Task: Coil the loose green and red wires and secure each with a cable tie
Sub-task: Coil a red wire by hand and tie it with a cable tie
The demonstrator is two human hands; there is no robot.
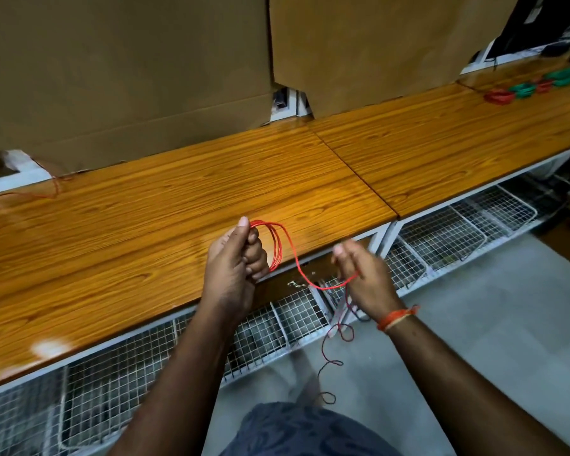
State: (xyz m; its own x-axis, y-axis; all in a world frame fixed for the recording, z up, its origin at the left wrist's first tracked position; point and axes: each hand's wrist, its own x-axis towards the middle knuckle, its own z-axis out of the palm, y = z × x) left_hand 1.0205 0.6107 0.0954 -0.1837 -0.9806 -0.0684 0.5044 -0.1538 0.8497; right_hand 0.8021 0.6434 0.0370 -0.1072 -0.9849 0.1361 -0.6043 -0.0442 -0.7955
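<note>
Both hands hold the red wire, its loops standing upright.

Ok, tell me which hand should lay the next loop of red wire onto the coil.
Right hand: it already pinches the loose red wire beside the coil, which the left hand grips.

Two hands are being held before the bench, the left hand beside the right hand, a wire strung between them. Finished coils are lying far right on the bench; cardboard sheets are standing behind it.
</note>
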